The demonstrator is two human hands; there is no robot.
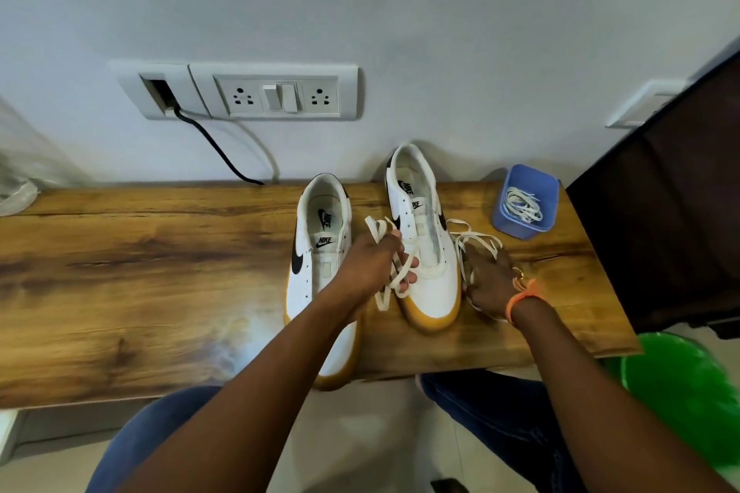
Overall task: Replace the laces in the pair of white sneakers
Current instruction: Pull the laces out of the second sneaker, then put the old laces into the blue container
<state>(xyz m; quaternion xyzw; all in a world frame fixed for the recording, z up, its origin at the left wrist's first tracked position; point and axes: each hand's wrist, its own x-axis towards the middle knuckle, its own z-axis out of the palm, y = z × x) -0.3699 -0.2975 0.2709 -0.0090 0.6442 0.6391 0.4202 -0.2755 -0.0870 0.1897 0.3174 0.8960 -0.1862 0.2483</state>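
Two white sneakers with black swooshes and tan soles stand on the wooden shelf [140, 272], toes toward me. The left sneaker [316, 252] and the right sneaker [424, 248] both show bare eyelets. My left hand [372, 268] grips a bunch of cream lace [386, 292] between the two shoes. My right hand [490, 280], with an orange band at the wrist, rests on a second cream lace [474, 242] lying in loops beside the right sneaker; its fingers curl over the loops.
A blue plastic tub [524, 172] with more cream laces stands at the shelf's back right. A socket panel [276, 92] and black cable [216, 144] are on the wall behind. A dark panel [660, 212] stands right, a green bin [688, 392] below it.
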